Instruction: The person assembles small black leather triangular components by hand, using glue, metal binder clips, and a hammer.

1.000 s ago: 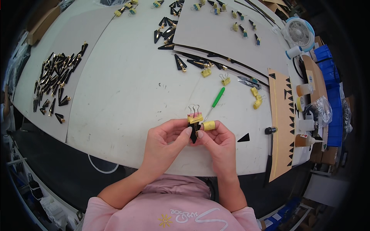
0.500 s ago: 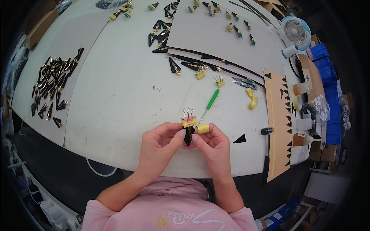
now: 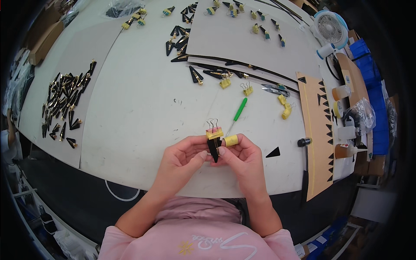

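Observation:
A triangular black hair clip (image 3: 213, 151) is held upright between my two hands, its point toward me. Across its wide upper end sits a binder clip (image 3: 214, 132) wrapped in yellow and pink tape, wire handles up. My left hand (image 3: 181, 164) pinches the hair clip's left side between thumb and fingers. From the other side my right hand (image 3: 245, 167) grips it, thumb on a gold metal part at its edge. Yellow tape (image 3: 231, 140) wraps a right fingertip. Just beyond lies a green-handled tool (image 3: 240, 109) with a thin metal shaft.
Black hair clips (image 3: 65, 102) are heaped at left. A black triangle (image 3: 273, 152) lies right of my hands, near a cardboard strip (image 3: 316, 173) lined with triangles and a black-handled tool (image 3: 305, 164). Thread snips (image 3: 275, 89), bottles (image 3: 344, 151) and a fan (image 3: 330, 29) stand farther right.
My left thumb has slid down and left a little, so more of the black clip's face shows. Both hands keep their hold. The whole view has shifted slightly.

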`<state>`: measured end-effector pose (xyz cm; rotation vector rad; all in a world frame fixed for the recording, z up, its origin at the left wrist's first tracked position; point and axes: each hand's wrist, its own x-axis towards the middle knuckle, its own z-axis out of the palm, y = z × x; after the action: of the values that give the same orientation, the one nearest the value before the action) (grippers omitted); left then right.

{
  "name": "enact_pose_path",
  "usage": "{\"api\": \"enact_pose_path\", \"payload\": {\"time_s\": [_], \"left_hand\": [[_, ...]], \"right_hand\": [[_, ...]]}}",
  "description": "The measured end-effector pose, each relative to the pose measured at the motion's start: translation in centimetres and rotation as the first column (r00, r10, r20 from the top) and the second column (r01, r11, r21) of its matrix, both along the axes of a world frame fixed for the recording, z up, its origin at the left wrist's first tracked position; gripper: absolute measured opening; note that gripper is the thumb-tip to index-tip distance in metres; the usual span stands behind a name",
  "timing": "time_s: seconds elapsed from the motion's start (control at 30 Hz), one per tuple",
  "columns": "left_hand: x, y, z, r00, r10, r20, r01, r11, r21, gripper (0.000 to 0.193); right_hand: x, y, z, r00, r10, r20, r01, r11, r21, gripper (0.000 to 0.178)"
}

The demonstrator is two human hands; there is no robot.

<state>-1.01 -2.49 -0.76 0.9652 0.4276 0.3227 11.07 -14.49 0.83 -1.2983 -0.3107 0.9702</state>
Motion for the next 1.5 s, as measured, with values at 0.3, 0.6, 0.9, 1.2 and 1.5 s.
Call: {"api": "enact_pose_path", "payload": {"time_s": [0.3, 0.6, 0.9, 1.2, 1.5], "left_hand": [[0.5, -0.7, -0.9, 0.996, 0.075, 0.055, -0.084, 0.980, 0.179, 0.035], [1.3, -0.9, -0.6, 0.978, 0.207, 0.000, -0.193, 0.911, 0.365, 0.035], [1.5, -1.0, -0.4, 0.975, 0.220, -0.023, -0.197, 0.913, 0.357, 0.032], [1.2, -0.8, -0.9, 0.981, 0.190, -0.028, -0.178, 0.957, 0.227, 0.026], [1.2, -0.3, 0.0, 0.975, 0.219, -0.019, -0.217, 0.972, 0.088, 0.025]], "right_hand": [[0.6, 0.2, 0.1, 0.999, 0.043, -0.009, -0.043, 0.999, 0.028, 0.011], [0.7, 1.0, 0.3, 0.998, 0.062, -0.013, -0.062, 0.998, 0.023, 0.014], [1.2, 1.2, -0.2, 0.997, 0.051, -0.051, -0.049, 0.998, 0.035, 0.015], [0.2, 0.9, 0.1, 0.997, 0.042, 0.061, -0.041, 0.999, -0.012, 0.016], [-1.7, 1.2, -0.3, 0.996, -0.069, 0.049, 0.066, 0.995, 0.073, 0.019]]}}
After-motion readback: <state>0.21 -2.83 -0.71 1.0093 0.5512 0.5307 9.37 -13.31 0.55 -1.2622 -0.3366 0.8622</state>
